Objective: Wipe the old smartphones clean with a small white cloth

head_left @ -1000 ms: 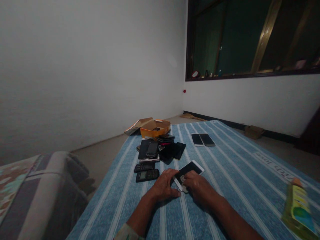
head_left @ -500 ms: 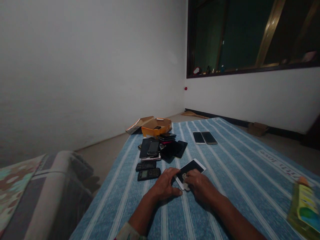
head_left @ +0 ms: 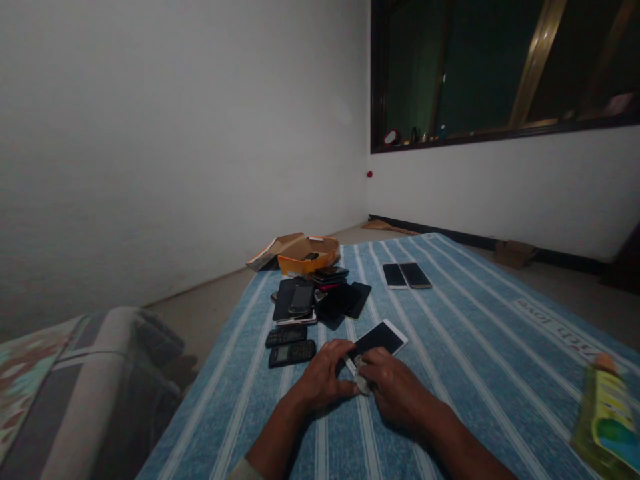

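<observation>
A white smartphone (head_left: 383,339) with a dark screen lies slantwise on the striped cloth in front of me. My left hand (head_left: 325,375) grips its near-left end, fingers along the far edge and thumb close to the near corner. My right hand (head_left: 390,381) pinches a crumpled whitish wad, like tissue or cloth (head_left: 362,383), pressed against the phone's near end. Left of my left hand, two black keypad phones (head_left: 292,354) lie side by side. Beyond them is a loose pile of dark phones (head_left: 301,300). My fingers partly cover the wad and the phone's near part.
An open orange cardboard box (head_left: 305,265) stands behind the pile. Two smartphones (head_left: 415,275) lie side by side at the back right. A bottle of yellowish liquid (head_left: 607,417) lies at the right edge. A draped blanket (head_left: 107,393) is at the left.
My right hand has moved the wad slightly left and toward me along the phone's near end. My left hand keeps its hold on the phone. The view has shifted a little.
</observation>
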The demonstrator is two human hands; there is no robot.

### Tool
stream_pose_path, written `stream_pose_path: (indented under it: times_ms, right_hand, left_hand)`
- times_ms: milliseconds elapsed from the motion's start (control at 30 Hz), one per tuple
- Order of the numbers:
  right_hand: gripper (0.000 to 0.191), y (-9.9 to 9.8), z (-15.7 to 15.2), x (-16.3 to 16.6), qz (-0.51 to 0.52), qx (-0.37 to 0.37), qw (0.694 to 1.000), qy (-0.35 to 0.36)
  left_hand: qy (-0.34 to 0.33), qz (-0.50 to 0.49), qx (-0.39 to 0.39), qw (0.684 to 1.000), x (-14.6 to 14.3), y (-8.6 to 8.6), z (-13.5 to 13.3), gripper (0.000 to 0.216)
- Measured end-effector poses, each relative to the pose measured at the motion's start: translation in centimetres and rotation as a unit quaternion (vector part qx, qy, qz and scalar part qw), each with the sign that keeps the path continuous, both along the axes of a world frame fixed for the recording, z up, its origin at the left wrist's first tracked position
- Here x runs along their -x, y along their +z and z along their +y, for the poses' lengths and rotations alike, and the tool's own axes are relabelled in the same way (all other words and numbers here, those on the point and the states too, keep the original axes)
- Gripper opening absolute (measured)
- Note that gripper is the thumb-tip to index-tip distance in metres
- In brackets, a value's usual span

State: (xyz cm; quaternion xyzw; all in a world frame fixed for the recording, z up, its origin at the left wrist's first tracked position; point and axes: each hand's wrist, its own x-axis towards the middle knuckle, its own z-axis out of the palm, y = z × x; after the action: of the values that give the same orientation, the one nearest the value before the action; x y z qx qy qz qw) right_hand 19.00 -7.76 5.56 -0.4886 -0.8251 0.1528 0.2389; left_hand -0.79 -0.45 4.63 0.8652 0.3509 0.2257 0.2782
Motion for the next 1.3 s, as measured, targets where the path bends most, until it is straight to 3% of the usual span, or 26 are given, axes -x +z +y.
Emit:
stream_pose_path:
  times_ms: [467, 867, 1100, 1300]
  right_hand:
    - [0.023, 0.4, 0.1, 0.7, -0.049, -0.034, 0.998, -0.014]
    - [0.027, -0.1, 0.8, 0.0, -0.060, -0.046, 0.995, -0.069]
    - [0.026, -0.2, 0.4, 0.9, -0.071, -0.047, 0.996, -0.033]
    - [0.033, -0.6, 2.0, -2.7, -0.048, -0.046, 0.990, -0.127]
  left_hand:
    - [0.005, 0.000, 0.007, 1.000, -0.2, 0.7, -0.4, 0.069]
    - [0.043, 0.034, -0.047, 0.997, -0.7, -0.7, -0.1, 0.078]
    - [0.045, 0.023, -0.069, 0.996, -0.9, -0.9, -0.2, 0.070]
    - [0.050, 0.042, -0.048, 0.997, -1.3, -0.1, -0.6, 0.072]
